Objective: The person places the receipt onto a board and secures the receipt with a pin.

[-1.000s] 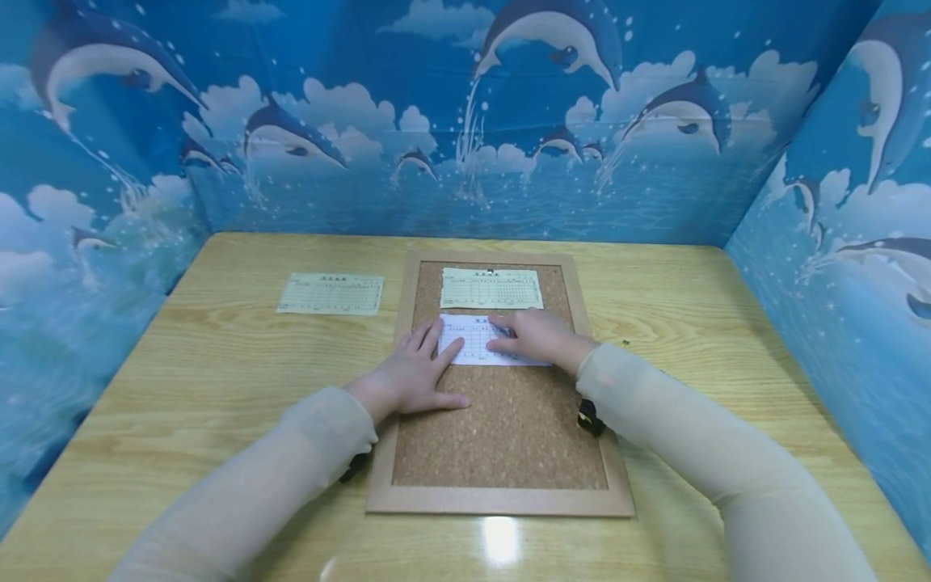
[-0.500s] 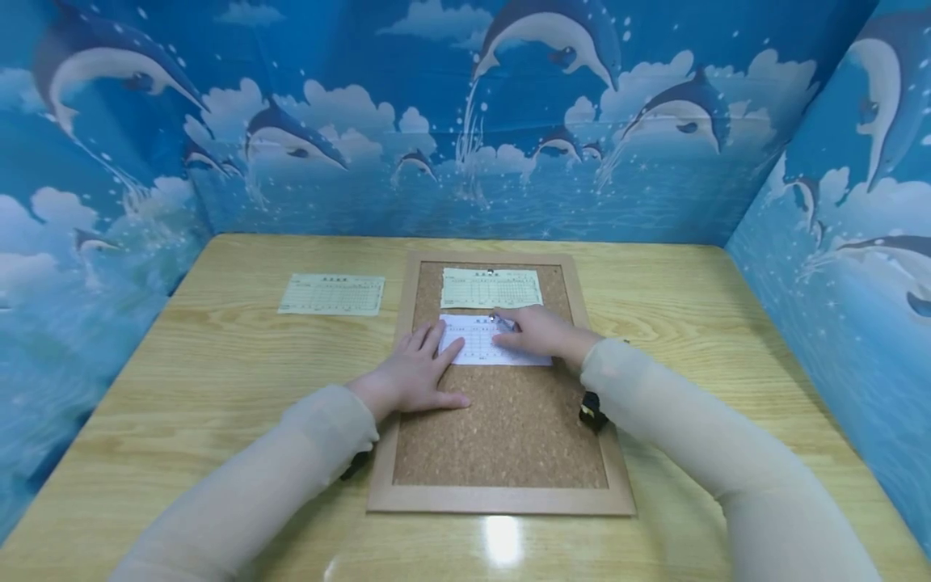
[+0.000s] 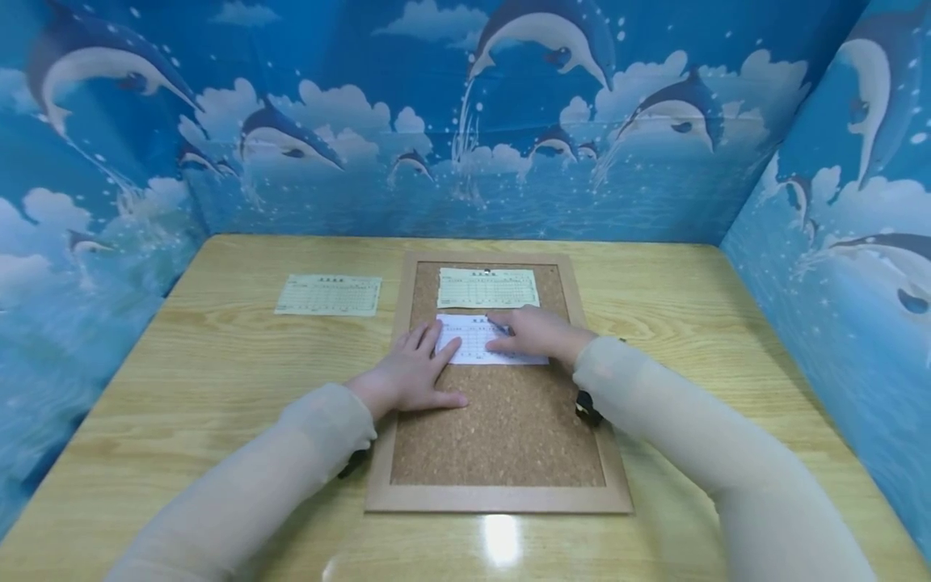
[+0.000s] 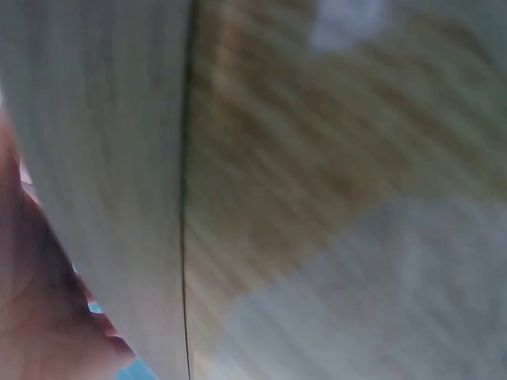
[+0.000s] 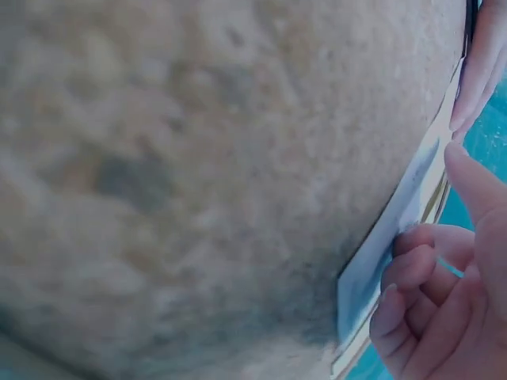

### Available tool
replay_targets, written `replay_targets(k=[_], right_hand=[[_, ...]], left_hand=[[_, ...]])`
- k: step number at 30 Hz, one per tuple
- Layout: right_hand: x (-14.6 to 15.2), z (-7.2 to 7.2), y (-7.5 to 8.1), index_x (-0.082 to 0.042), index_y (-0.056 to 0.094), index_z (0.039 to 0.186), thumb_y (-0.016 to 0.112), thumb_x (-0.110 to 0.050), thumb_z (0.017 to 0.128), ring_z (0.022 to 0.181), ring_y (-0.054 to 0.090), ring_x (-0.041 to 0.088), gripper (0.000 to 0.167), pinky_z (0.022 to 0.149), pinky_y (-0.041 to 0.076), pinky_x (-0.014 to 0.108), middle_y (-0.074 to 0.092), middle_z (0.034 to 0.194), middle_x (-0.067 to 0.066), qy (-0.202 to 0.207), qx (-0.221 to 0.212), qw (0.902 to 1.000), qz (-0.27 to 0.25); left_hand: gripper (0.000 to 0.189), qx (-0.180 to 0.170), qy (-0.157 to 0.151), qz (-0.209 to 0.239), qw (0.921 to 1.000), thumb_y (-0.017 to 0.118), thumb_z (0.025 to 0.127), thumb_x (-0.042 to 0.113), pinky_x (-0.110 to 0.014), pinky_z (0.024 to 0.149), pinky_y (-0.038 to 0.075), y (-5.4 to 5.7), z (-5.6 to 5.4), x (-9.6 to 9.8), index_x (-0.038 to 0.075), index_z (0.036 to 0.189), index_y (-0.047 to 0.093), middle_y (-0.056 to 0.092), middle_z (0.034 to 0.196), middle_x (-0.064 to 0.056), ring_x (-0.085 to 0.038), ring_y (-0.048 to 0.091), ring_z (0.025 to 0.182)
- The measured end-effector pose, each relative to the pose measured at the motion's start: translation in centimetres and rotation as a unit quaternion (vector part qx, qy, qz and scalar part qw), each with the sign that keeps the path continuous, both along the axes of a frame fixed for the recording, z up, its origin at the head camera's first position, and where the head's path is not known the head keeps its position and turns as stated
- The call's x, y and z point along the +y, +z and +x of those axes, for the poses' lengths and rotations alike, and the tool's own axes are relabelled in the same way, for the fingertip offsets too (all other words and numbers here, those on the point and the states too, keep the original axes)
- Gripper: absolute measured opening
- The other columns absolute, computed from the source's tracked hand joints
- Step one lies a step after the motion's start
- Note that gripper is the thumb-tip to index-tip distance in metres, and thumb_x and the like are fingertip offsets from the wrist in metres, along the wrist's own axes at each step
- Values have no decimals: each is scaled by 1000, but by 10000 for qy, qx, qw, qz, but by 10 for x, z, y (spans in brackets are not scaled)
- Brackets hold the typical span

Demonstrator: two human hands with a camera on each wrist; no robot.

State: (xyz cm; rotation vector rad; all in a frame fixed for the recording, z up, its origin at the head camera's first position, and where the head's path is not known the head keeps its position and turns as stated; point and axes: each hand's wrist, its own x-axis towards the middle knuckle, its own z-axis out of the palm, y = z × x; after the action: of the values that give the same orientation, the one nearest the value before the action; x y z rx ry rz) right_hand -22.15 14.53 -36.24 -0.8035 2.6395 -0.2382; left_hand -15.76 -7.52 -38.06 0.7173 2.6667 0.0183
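Note:
In the head view a white printed form [image 3: 473, 347] lies on a framed corkboard [image 3: 498, 436]. My left hand [image 3: 414, 376] rests spread across the board's left side, fingertips over the form's left edge and thumb on the cork. From the right, my right hand [image 3: 541, 333] reaches over the form. Its index fingertip presses at the form's top middle, covering a small pin, and its thumb extends below. The right wrist view shows the right hand's other fingers [image 5: 408, 273] curled under the palm. In the left wrist view only part of my left hand [image 4: 47, 309] shows.
A pale green form [image 3: 487, 288] is fixed above the white one with a small pin [image 3: 486, 272] at its top. Another pale green form [image 3: 329, 295] lies on the wooden table [image 3: 218, 372] to the left. A dolphin-print cloth [image 3: 465, 121] encloses the back and sides.
My right hand shifts slightly: half a second ago its index finger had moved aside, showing the pin head, and now the fingertip covers that spot. My left hand stays put.

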Motion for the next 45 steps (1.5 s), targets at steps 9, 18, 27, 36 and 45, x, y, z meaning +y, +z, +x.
replay_targets(k=[9, 18, 27, 36, 45], right_hand=[[-7, 2, 7, -10, 46, 139, 52, -58, 87, 99, 61, 24, 71, 83, 48, 40, 64, 116, 10, 206, 281, 9983, 462], [-4, -7, 12, -7, 46, 137, 54, -59, 85, 106, 59, 24, 74, 94, 43, 38, 55, 128, 17, 61, -464, 9989, -35], [-15, -6, 10, -15, 48, 65, 55, -59, 85, 50, 26, 11, 49, 49, 26, 27, 32, 55, -4, 348, 69, 9993, 129], [-15, -3, 11, -14, 49, 69, 55, -53, 88, 50, 30, 12, 45, 49, 27, 27, 35, 57, -2, 173, -9, 9998, 70], [3, 2, 6, -10, 30, 146, 54, -47, 92, 108, 57, 24, 70, 95, 42, 40, 56, 127, 16, 0, -470, 9988, -114]], left_hand=[[100, 79, -51, 54, 9999, 34, 77, 81, -52, 110, 4, 4, 0, 2, 19, 151, 10, -7, 153, -21, -41, -3, 138], [100, 18, -36, 12, 10000, 33, 77, 82, -53, 110, 3, 6, 1, 2, 19, 151, 9, -7, 153, -21, -41, -4, 138], [100, 79, -78, -47, 9999, 32, 77, 82, -54, 110, 4, 6, 5, 0, 18, 151, 9, -7, 153, -22, -42, -3, 138], [100, 89, -53, 79, 9999, 35, 77, 81, -54, 109, 5, 8, 5, 0, 18, 151, 12, -5, 153, -21, -41, -2, 138], [98, -104, -1, 414, 9991, 39, 76, 80, -52, 110, 5, 4, -2, -6, 21, 151, 15, -6, 154, -18, -37, -4, 140]])
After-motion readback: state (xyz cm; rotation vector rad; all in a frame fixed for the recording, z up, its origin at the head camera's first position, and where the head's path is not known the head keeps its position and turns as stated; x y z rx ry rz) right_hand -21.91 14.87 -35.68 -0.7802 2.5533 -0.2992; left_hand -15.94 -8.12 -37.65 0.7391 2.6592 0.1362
